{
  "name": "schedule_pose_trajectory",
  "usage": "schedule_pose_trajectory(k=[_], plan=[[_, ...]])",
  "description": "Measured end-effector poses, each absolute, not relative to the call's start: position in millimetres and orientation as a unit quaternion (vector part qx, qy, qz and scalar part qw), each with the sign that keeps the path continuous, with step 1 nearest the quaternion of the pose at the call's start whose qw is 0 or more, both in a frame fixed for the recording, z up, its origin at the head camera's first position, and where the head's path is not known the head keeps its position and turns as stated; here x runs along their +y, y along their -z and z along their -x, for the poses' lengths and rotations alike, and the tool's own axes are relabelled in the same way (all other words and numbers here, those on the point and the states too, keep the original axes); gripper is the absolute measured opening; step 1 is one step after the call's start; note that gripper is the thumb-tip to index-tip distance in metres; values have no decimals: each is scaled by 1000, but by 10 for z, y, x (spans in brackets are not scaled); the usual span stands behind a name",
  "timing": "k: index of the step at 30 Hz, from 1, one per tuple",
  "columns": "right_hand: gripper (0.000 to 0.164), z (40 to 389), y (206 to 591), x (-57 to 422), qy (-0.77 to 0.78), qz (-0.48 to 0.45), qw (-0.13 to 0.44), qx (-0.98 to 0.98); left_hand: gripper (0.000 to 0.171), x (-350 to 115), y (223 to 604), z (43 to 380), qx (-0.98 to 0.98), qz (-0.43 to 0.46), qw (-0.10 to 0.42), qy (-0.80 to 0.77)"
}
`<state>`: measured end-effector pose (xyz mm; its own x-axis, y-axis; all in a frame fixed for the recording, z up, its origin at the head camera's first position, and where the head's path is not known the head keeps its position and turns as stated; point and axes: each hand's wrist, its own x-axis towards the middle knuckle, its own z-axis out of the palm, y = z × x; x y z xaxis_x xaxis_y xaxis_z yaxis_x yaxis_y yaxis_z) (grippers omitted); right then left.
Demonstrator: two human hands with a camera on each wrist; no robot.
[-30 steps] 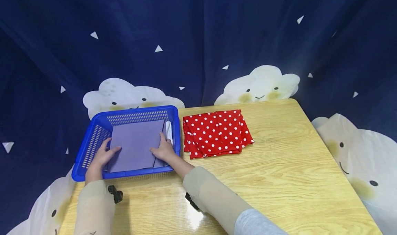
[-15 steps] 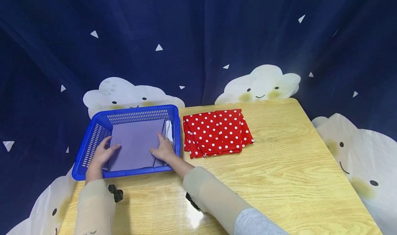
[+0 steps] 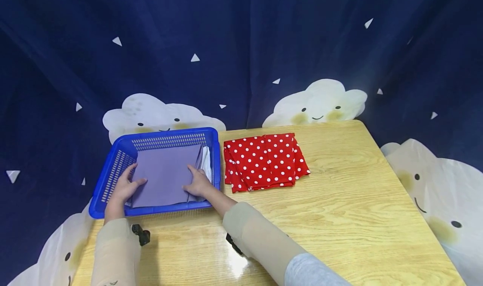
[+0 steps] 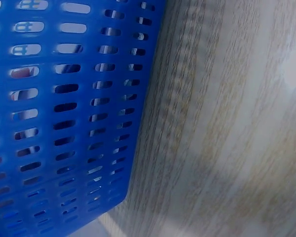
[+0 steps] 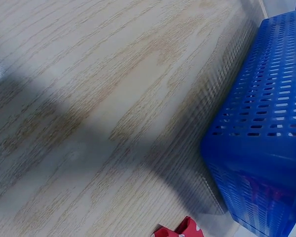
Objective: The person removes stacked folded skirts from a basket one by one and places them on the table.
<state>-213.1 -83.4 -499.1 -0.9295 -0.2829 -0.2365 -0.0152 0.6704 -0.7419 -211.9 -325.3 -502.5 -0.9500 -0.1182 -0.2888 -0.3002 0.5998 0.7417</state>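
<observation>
Right hand [image 3: 199,184] fingers crept inward a hair, left hand [image 3: 124,188] barely budged, both loosely spread at the purple cloth [image 3: 164,177], no visible grip, so it seemed nearly settled.

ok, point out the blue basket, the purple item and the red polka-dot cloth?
Blue basket [image 3: 162,209]: head view, on its near rim.
Purple item [image 3: 164,175]: head view, middle of its flat top.
Red polka-dot cloth [image 3: 264,163]: head view, middle of its upper surface.
</observation>
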Motion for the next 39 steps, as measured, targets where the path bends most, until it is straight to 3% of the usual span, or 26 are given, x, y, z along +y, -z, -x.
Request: schedule_pose_trajectory(k=[17, 23, 39], plan=[[67, 2142, 4992, -784, 403, 87, 111, 904, 78, -3209, 4968, 2127, 873, 110, 116, -461], [65, 2145, 4994, -784, 395, 85, 78, 912, 74, -3206, 4957, 2117, 867, 89, 91, -482], [68, 2146, 4931, -761, 427, 115, 52, 895, 69, -3222, 4867, 2081, 870, 79, 29, -486]])
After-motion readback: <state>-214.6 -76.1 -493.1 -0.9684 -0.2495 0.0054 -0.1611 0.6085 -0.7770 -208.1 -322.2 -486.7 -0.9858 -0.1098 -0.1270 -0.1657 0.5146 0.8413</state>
